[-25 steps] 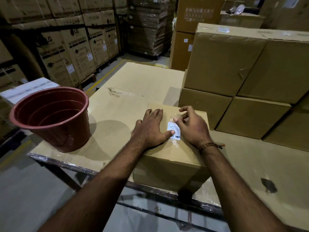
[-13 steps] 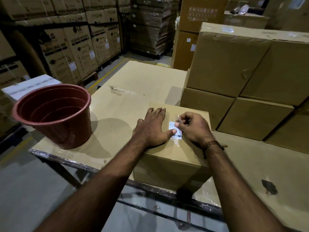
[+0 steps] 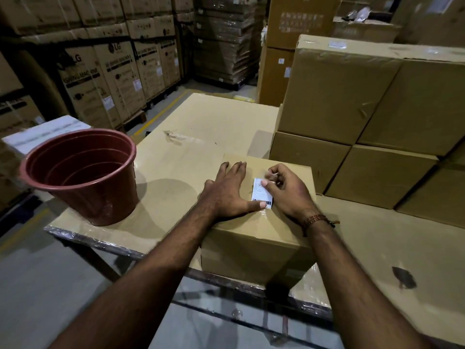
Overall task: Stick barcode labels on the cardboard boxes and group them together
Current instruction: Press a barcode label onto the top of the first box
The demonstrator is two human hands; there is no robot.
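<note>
I'm mid-stick on this one: my left hand (image 3: 227,195) lies flat, fingers straight, on top of the small brown cardboard box (image 3: 254,238), its thumb pinning the near corner of the white barcode label (image 3: 261,193). My right hand (image 3: 286,190) is curled just beside it, thumb tip pressing the label's far half; whether its fingers pinch backing paper, I can't tell. Next I'd rub it flat, then slide the box over to the stacked brown cartons (image 3: 364,137) beyond my right knuckles.

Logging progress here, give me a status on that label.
Left hand flat on box, thumb pinning barcode label. Right hand curled, thumb pressing label down. Nothing in the way.
</note>
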